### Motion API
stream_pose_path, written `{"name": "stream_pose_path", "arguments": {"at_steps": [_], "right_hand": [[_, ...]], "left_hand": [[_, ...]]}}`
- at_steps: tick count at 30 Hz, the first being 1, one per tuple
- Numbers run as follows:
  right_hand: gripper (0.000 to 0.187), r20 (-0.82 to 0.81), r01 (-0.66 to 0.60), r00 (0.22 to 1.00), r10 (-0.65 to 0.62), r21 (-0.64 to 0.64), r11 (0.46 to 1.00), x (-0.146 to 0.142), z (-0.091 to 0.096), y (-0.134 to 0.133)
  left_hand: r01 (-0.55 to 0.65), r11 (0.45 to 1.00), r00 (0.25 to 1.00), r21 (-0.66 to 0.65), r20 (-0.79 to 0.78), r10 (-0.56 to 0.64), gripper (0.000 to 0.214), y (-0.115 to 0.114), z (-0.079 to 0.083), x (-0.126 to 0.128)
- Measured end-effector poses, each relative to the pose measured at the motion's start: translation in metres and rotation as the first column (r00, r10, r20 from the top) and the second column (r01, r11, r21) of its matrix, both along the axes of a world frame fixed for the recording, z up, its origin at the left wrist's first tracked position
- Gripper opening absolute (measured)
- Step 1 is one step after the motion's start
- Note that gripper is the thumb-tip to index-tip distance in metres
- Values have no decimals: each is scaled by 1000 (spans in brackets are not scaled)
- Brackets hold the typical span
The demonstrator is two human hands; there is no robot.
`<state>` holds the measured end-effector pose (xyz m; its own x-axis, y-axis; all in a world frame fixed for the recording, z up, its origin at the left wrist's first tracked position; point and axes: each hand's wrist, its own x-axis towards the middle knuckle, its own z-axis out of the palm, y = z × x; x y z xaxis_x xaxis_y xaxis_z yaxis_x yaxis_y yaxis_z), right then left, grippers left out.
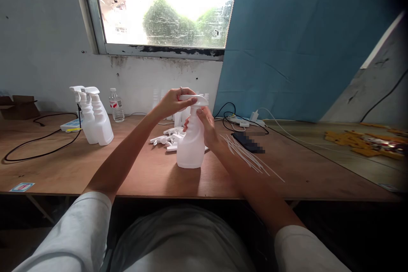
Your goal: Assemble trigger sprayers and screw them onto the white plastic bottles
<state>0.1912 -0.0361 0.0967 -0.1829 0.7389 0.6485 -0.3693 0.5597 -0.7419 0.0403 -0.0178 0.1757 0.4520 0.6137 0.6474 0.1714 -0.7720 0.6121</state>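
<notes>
A translucent white spray bottle (190, 146) stands upright on the wooden table, with a white trigger sprayer head (198, 100) on top of its neck. My left hand (178, 101) is closed on the sprayer head from the left, its thumb along the side. Around the bottle's neck, just below the head, my right hand (205, 123) is wrapped from the right. Several loose trigger sprayers (165, 138) lie in a pile behind and left of the bottle. Thin white dip tubes (245, 155) are spread on the table to the right of my right forearm.
Two spray bottles with heads (94, 119) stand at the left, beside a power strip (70, 125) and a black cable. Behind are a clear water bottle (116, 106) and a cardboard box (19, 107). A dark phone-like object (245, 141) lies right, near a white power strip (245, 121).
</notes>
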Motion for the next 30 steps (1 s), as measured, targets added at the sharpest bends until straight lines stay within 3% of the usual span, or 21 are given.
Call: {"name": "stream_pose_path", "arguments": {"at_steps": [3, 7, 11, 15, 20, 25, 30], "right_hand": [[43, 35, 32, 999, -31, -7, 999, 0, 0, -1], [36, -5, -27, 1000, 27, 22, 999, 0, 0, -1], [38, 65, 38, 997, -38, 9, 999, 2, 0, 1], [40, 23, -51, 998, 51, 25, 998, 3, -1, 2], [38, 67, 31, 997, -32, 12, 999, 3, -1, 1], [39, 7, -42, 999, 42, 27, 999, 4, -3, 1], [35, 45, 67, 997, -69, 45, 997, 3, -3, 2]], "left_hand": [[8, 1000, 1000, 1, -10, -8, 41, -1, 0, -1], [14, 1000, 1000, -13, -27, -14, 42, -3, 2, -2], [19, 1000, 999, -16, -38, -19, 41, -6, 3, -3], [-1, 1000, 999, -2, -47, 1, 41, -5, 2, -3], [0, 1000, 999, -1, -50, 0, 42, -5, 2, -3], [-20, 1000, 999, 17, -43, 21, 40, -8, 2, -2], [-44, 998, 997, 33, -61, 46, 38, -9, 2, -1]]}}
